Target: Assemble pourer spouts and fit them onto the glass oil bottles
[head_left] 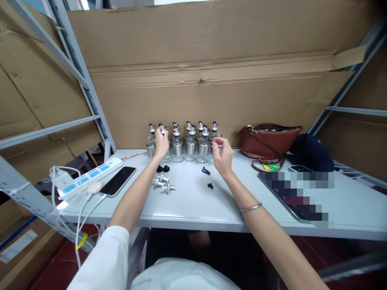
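Note:
Glass bottles with brushed metal sleeves (pixel 177 148) and pourer tops stand in two rows at the back of the table. My left hand (pixel 162 145) is closed around the upper part of a bottle at the left, just below its silver and black pourer (pixel 162 128). My right hand (pixel 223 157) is beside the right end of the rows, its fingers curled but apart. Whether it touches the bottle behind it, I cannot tell. Between my arms lie silver pourer spouts (pixel 165 184), black round stoppers (pixel 163 168), thin black lever pieces (pixel 206 171) and small black parts (pixel 210 186).
To the left are a white power strip (pixel 92 175) with cables and a phone (pixel 118 181). On the right are a brown leather bag (pixel 269 141), a dark blue cap (pixel 313 153) and a partly blurred dark tablet-like device (pixel 281 195). Cardboard (pixel 211 100) walls the back.

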Action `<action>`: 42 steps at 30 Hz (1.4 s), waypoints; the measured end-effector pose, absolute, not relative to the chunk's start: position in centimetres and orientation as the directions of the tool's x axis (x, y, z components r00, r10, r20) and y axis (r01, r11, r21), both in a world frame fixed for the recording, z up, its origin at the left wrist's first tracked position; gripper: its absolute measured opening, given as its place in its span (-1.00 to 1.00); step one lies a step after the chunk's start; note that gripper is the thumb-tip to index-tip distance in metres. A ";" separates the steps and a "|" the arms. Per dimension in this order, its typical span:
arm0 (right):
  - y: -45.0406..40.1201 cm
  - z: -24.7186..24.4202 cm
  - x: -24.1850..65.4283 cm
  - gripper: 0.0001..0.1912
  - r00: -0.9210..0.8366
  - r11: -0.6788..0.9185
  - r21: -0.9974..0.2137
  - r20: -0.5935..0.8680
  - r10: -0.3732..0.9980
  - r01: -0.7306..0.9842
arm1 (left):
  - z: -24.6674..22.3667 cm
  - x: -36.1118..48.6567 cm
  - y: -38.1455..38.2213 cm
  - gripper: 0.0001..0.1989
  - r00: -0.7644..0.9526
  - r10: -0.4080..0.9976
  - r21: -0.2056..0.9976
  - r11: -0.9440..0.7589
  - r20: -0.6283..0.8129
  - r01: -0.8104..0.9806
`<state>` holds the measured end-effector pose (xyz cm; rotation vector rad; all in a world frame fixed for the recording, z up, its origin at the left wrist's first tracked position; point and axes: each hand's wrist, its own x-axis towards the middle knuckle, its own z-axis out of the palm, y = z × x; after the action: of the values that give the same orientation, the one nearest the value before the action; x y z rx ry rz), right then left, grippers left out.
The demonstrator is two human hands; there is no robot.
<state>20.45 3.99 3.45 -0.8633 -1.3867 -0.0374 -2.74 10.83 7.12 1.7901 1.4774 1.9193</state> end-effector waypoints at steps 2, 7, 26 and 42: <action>3.9 3.5 20.3 -0.72 0.240 0.721 -0.499 0.866 0.439 0.480 | 8.4 -2.5 8.8 -0.69 -0.286 0.612 0.660 -0.565 0.738 0.495; 1.9 4.6 18.9 -0.71 0.220 0.764 -0.503 0.864 0.453 0.404 | 9.9 -1.2 2.1 -0.78 -0.136 0.589 0.581 -0.684 0.796 0.441; -5.8 5.2 16.8 -0.69 -0.168 0.617 -0.767 0.595 0.786 0.177 | 4.6 3.2 -4.8 -0.56 0.244 0.835 0.870 -0.472 0.493 -0.142; -6.1 4.3 15.5 -0.59 -0.127 0.673 -0.736 0.662 0.739 0.077 | 4.6 3.1 -5.3 -0.72 0.267 0.815 0.854 -0.517 0.514 -0.064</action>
<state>15.50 -6.12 4.32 -0.6809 -1.6206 0.6496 3.08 -5.33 4.56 1.7235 0.6931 1.3603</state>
